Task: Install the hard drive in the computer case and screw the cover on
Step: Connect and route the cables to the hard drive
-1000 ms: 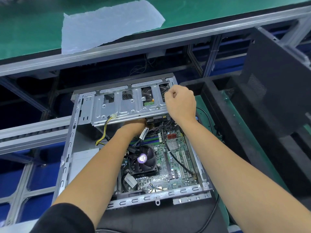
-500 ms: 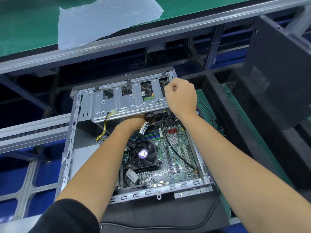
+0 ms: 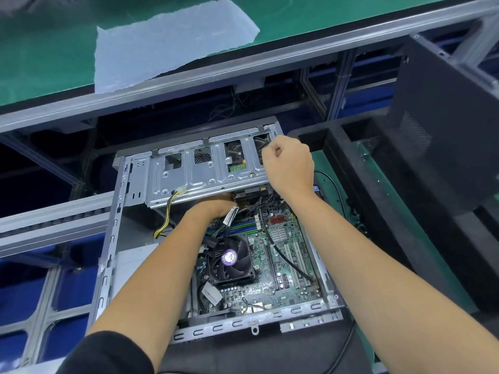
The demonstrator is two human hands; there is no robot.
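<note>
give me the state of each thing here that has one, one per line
computer case: open, cover off, lying flat
drive cage: in the case, a drive visible through its cutouts
hard drive: inside the cage
black side cover: off, standing upright to the right
cpu fan: mounted; spin not discernible
left hand: reaching under the cage, fingers hidden
right hand: fingers curled, at the cage's right end

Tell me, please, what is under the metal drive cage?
Through the drive cage's cutouts a hard drive shows, its connector end sticking out below the edge. The left hand reaches under it; its fingers are hidden.
</note>
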